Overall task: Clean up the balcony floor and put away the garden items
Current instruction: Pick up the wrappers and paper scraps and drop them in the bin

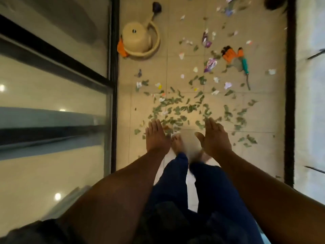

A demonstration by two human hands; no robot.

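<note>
Hands reach forward over the tiled floor (260,120), both held flat with straight fingers and holding nothing: the left hand (157,136) palm down, the right hand (215,136) with its thumb spread inward. Green leaves (175,110) lie thickest just beyond the fingertips and between the two hands, thinning out to the right. Paper scraps (181,55), white and coloured, are scattered farther off among the leaves, along with crumpled purple wrappers (210,65); any print on them is too blurred to read. Well beyond the left hand, against the dark door frame (115,67), a beige watering can (139,38) lies tipped on its side, its spout pointing away to a dark rose, and an orange glove (121,48) is tucked beside it. Well beyond the right hand lies a second orange glove (229,54), touching a trowel (244,65) with a teal handle. No brand or label can be made out on any of these. Glass panes (52,85) run along the left, and a dark rail (290,85) edges the floor on the right. Below the hands are the person's bare feet (176,144) and dark blue trousers (175,173).
</note>
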